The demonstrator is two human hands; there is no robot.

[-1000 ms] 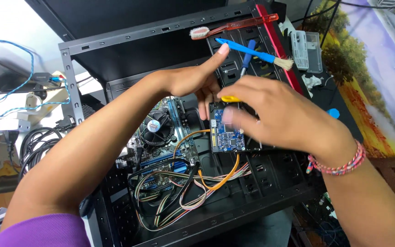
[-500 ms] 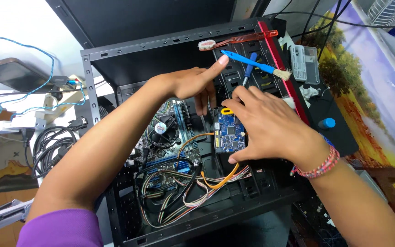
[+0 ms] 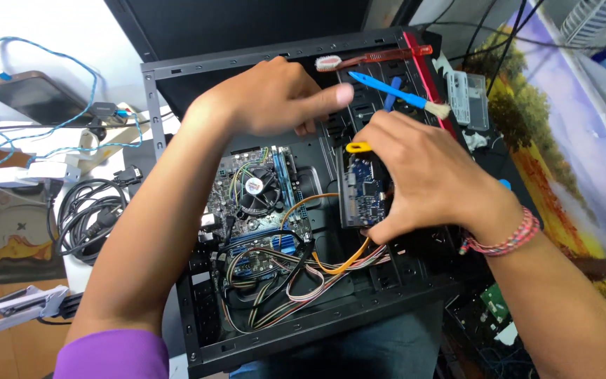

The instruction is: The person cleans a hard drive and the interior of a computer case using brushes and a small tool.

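An open black metal computer case (image 3: 317, 330) lies on its side, holding a green motherboard (image 3: 261, 210) with a round cooling fan (image 3: 254, 188) and tangled coloured cables (image 3: 296, 270). A blue-handled brush (image 3: 394, 90) and red toothbrush (image 3: 373, 58) rest on its far edge. The right hand (image 3: 429, 175) curls around a hard drive (image 3: 362, 191) with its blue circuit board showing, inside the case. The left hand (image 3: 275, 98) hovers loosely closed, thumb out, holding nothing visible. A landscape-printed mat (image 3: 569, 168) covers the desk.

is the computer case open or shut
Open. The black computer case lies with its side panel off, so the motherboard, its round cooler fan and loose cables show inside.
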